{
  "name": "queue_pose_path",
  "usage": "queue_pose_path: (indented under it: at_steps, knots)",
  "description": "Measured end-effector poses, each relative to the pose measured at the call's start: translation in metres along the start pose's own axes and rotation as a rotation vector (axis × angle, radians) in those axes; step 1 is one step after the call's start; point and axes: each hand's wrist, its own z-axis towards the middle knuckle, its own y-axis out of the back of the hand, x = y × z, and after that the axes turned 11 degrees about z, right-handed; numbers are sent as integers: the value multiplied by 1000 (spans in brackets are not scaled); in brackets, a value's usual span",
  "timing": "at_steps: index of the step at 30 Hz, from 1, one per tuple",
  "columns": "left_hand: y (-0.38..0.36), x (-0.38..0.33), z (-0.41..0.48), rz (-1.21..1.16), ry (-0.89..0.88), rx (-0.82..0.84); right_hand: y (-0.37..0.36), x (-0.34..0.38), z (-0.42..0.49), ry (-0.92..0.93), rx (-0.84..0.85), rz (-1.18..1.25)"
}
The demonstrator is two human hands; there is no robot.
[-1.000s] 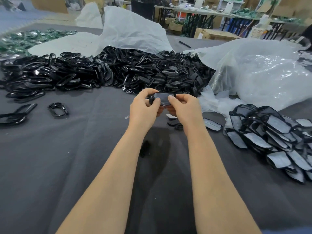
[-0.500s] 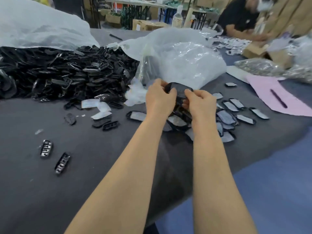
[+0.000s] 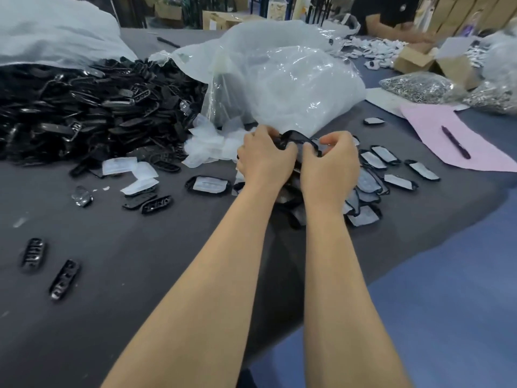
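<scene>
Black oval plastic part (image 3: 298, 139), glossy, tilted, held off the counter at centre, just near of the clear bag.

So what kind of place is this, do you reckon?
Likely a small assembly or packing workshop: a heap of identical black plastic parts, clear bags, cardboard boxes and another worker opposite.

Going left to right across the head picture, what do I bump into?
A small black slotted plastic piece → flat black oval frame with white film → left hand → glossy black plastic frame that both hands grip → right hand → dark pen.
</scene>
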Motion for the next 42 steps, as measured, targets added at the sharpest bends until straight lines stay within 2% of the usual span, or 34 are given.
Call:
queue_pose_path:
  at_steps: [3, 7, 11, 16, 23, 26, 29, 31, 37, 40, 42]
  knots:
    - [16, 4, -2, -124, -25, -69, -11, 19, -14, 94, -11, 86]
    - [60, 26, -1, -237, -20, -221, -40, 49, -44, 156, 145, 255]
    - [118, 70, -1, -182, 25, -382, -80, 81, -88, 146, 409, 352]
    - [194, 140, -18, -144, 188, -561, -135, 119, -157, 161, 793, 348]
    - [284, 223, -56, -34, 425, -855, -191, 164, -258, 211, 1135, 247]
    - [309, 245, -67, -89, 498, -936, -205, 178, -293, 269, 1219, 203]
    - [325, 261, -71, -311, 574, -957, -215, 186, -324, 455, 1268, -60]
    - [331, 269, -73, -410, 614, -947, -220, 188, -336, 518, 1242, -136]
    - [333, 279, -70, -447, 626, -925, -229, 188, -341, 423, 1237, 15]
    - [329, 275, -68, -348, 555, -928, -225, 186, -325, 227, 1242, 266]
    - [322, 269, -66, -241, 471, -895, -222, 184, -302, 211, 1203, 317]
